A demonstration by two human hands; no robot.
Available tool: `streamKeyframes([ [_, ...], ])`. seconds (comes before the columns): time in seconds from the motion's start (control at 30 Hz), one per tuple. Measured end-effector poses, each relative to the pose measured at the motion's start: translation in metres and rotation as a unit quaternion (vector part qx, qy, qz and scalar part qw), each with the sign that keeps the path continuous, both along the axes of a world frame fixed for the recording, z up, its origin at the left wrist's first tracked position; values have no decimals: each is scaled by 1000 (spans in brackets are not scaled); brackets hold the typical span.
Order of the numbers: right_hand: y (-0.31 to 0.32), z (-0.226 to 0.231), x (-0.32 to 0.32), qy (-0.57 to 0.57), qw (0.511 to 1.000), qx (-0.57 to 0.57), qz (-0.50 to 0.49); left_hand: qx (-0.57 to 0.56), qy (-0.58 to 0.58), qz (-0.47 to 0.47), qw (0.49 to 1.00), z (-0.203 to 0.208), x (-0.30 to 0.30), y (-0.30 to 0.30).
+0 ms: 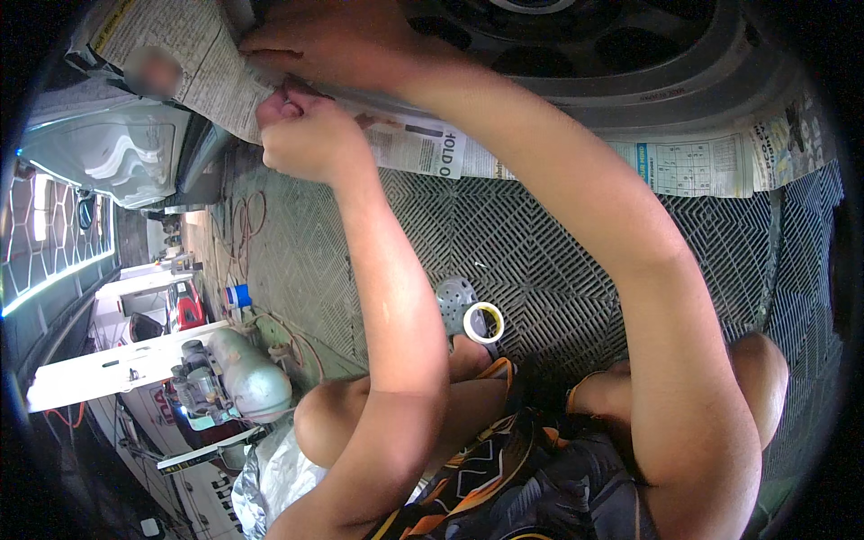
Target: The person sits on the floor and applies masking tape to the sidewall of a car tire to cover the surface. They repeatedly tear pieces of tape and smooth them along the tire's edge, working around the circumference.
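My left hand is closed, its fingers curled together at the edge of a newspaper sheet; whatever they pinch is hidden. Just above it, my right hand reaches across with its fingers stretched out against the same sheet, partly in shadow. The sheet covers a car's body panel at the upper left. More newspaper strips run along below the dark wheel. By my grey perforated shoe sits a white tape roll with a yellow inner ring.
Grey ridged floor mats lie under me. To the left are an air compressor with a silver tank, a blue container, a red machine and loose hoses. A silvery crinkled sheet is beside my leg.
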State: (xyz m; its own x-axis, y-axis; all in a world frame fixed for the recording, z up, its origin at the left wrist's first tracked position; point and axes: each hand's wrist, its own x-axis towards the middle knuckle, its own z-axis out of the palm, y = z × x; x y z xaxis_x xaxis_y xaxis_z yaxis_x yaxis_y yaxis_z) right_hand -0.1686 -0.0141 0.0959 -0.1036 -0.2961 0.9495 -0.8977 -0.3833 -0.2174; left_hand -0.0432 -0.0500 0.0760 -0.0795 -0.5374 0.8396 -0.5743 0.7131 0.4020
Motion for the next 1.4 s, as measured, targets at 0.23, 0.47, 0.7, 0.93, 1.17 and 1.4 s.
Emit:
streamKeyframes([
  [0.23,-5,0,-2,-3,1000,-2,-3,-39,-21,-4,999,0,0,3],
  [0.47,-6,0,-4,-5,1000,2,4,4,-7,-27,1000,-1,1,0],
  [0.7,-2,-1,-11,-4,1000,14,5,29,28,-20,999,-6,0,-9],
  [0.93,-1,1,-13,-4,1000,22,12,20,41,-47,998,2,-3,-2],
  [1.17,-1,0,-15,-4,999,31,14,12,47,15,999,8,-14,14],
  [1.4,1,2,-9,-8,999,35,21,11,33,-39,999,1,-2,-7],
])
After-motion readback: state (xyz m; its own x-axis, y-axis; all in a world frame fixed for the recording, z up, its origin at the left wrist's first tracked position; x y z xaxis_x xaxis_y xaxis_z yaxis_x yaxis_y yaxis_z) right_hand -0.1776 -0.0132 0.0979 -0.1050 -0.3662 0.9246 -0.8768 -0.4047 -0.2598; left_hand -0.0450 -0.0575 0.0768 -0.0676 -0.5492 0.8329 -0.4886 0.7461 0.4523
